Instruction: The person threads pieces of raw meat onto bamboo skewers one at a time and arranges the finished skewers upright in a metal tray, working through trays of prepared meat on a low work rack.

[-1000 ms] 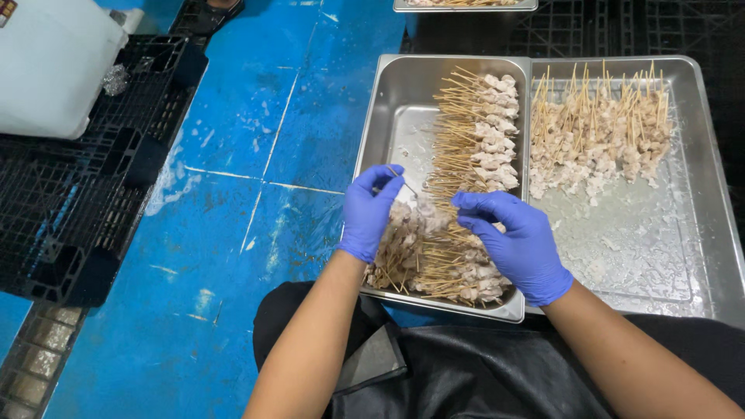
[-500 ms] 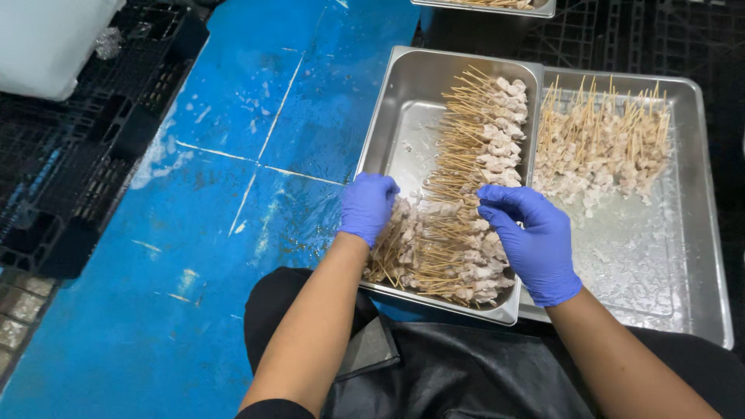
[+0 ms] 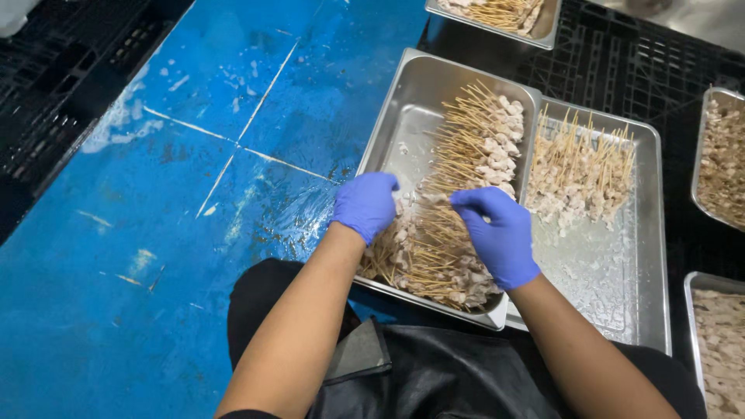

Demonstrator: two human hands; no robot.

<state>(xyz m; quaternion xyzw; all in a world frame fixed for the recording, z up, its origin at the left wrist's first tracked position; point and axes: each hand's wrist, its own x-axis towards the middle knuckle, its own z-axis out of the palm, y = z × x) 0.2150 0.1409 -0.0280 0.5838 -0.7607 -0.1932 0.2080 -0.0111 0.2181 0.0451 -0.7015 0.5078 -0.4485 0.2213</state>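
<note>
Both hands wear blue gloves and rest on a pile of pale meat skewers [image 3: 466, 163] with bamboo sticks in a steel tray [image 3: 403, 109]. My left hand [image 3: 365, 206] presses down on the near left part of the pile, fingers curled into the skewers. My right hand [image 3: 497, 233] lies on the middle of the pile, fingers bent over the sticks. Whether either hand actually grips a skewer is hidden by the gloves. A second steel tray [image 3: 605, 271] to the right holds a smaller heap of skewers [image 3: 582, 171].
The trays sit on a black plastic grid [image 3: 621, 62] beside a wet blue floor [image 3: 155, 233]. Another tray of skewers [image 3: 504, 15] lies at the top, two more trays [image 3: 718, 155] with meat at the right edge. A black apron [image 3: 427, 380] covers my lap.
The view has shifted, so the trays appear further right and tilted. Both hands have stayed on the near pile, the right hand sliding slightly toward the left hand.
</note>
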